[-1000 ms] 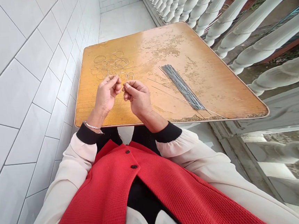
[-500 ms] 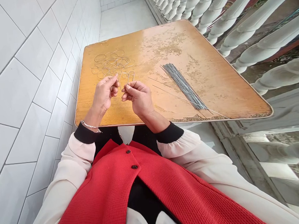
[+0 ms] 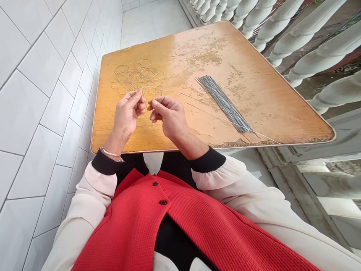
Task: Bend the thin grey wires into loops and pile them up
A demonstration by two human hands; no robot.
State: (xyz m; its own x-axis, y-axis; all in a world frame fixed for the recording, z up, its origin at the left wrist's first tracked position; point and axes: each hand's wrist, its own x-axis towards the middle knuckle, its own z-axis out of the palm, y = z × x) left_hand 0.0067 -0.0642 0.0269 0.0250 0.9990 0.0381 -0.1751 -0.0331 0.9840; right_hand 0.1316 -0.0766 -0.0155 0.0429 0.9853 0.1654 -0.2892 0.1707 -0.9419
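Over the near left part of a worn wooden table (image 3: 260, 103), my left hand (image 3: 128, 114) and my right hand (image 3: 169, 115) pinch the two ends of one thin wire bent into a loop (image 3: 152, 91). Both hands have their fingers closed on it, close together. A pile of finished wire loops (image 3: 136, 77) lies just beyond them. A bundle of straight wires (image 3: 223, 104) lies to the right of my right hand, with two loose straight wires (image 3: 203, 108) beside it.
A white tiled wall (image 3: 36, 80) runs close along the table's left side. White balusters (image 3: 283, 12) line the right side and the far end. A white tiled floor (image 3: 151, 20) lies beyond the table. My red vest and cream sleeves fill the bottom.
The hands have moved slightly closer together on the wire and the loop between them has tightened. The view has shifted a little.
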